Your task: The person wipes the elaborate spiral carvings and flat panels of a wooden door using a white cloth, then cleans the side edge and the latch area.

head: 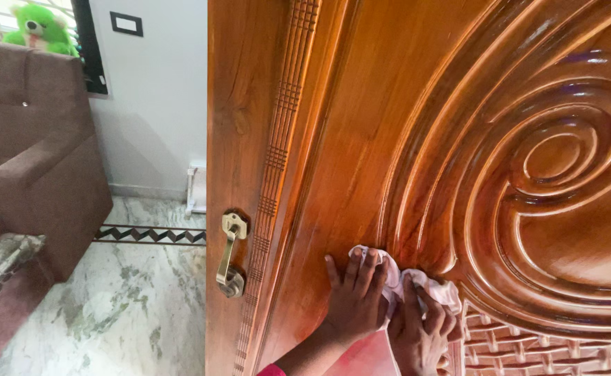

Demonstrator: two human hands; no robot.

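Observation:
A glossy carved wooden door [361, 139] fills most of the view, with a large spiral relief [556, 160] on its right part. My left hand [354, 296] lies flat on the door's lower panel, fingers spread over a white cloth [392, 278]. My right hand [420, 327] is just to its right and grips the same cloth against the wood, beside the spiral's lower edge. A brass lever handle [230, 254] sits on the door's left stile, well left of both hands.
A brown sofa [34, 160] stands at the left with a green plush toy [39, 29] on its back. Marble floor [117, 306] with a dark zigzag border strip [151, 235] lies past the door's edge. A white wall [156, 90] with a switch plate stands behind.

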